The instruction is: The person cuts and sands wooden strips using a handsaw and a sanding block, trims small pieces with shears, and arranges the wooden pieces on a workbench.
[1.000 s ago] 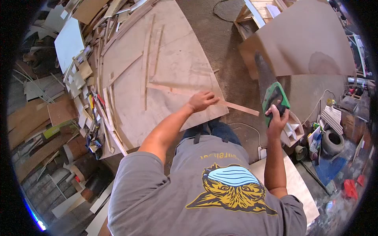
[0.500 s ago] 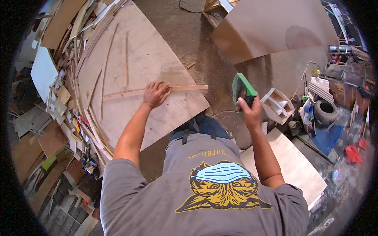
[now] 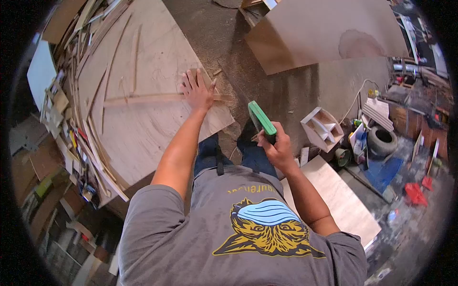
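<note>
My left hand lies open, fingers stretched out, pressing on a thin wooden strip near its right end. The strip lies across a large plywood sheet, and its tip reaches close to the sheet's right edge. My right hand is closed round the green and black handle of a hand saw. What looks like a thin, blurred blade runs up and left from the handle, beside the sheet's edge. The saw is apart from the strip.
Offcuts and loose strips heap along the sheet's left side. A brown board stands at the upper right. Right of me are a small wooden box, a tyre and a pale panel. Sawdust and a wood scrap lie on the floor.
My left hand has moved right along the strip and now lies flatter on it. My right hand has brought the saw left and lower, closer to the strip's end.
</note>
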Demonstrator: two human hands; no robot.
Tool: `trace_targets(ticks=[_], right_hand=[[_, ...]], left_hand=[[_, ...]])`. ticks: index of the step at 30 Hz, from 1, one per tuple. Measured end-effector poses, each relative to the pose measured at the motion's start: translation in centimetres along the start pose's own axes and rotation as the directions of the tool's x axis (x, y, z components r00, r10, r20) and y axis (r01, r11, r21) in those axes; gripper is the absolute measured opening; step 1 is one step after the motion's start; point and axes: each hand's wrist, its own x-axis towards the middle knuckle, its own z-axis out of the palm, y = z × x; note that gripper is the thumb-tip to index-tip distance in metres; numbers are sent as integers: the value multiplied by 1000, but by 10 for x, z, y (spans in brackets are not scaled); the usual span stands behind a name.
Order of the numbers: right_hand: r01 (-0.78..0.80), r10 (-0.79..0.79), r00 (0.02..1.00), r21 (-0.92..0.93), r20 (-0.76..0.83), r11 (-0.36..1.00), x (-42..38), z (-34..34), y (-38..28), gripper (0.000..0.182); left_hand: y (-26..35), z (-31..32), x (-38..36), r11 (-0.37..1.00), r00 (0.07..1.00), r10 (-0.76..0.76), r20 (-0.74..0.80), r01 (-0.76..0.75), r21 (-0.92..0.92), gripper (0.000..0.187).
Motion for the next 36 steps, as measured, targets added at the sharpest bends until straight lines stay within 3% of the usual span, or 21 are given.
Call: trace_targets(ticks=[3,4,8,10,13,16,25,28,34,36], right_hand=[[52,-45,998,-211,38,976,-1,-12,2,23],[127,-124,992,-232,28,964,0,-13,1,26],[84,-64,991,-172,120,982,-1,-21,4,33],[123,-106,989,-169,105,978,-2,-20,17,34],[182,-162,981,-210,108,961,-7,-21,22,34],[212,-188,974,-227,124,951,-14,-24,19,34],[243,-220,966,-200,133,949,-27,-21,22,30],[247,-226,966,-180,129,952,-27,-23,21,29],[258,-235,962,-188,138,948,-29,-24,23,29],[252,-226,963,-191,147,949,-29,-24,22,29]], left_hand=[[-4,2,-2,1000,1000,5,4,-5,16,81],[-2,0,-3,1000,1000,8,8,-8,21,80],[36,13,4,965,960,-259,-104,263,27,74],[50,30,7,929,917,-351,-191,367,57,72],[51,47,2,915,894,-291,-340,364,173,69],[46,51,3,922,874,-253,-416,348,171,63],[46,34,0,941,884,-279,-374,329,74,51],[33,49,4,968,841,-186,-507,245,52,46],[30,48,3,973,845,-186,-501,229,26,39],[31,48,2,965,845,-152,-513,240,109,38]])
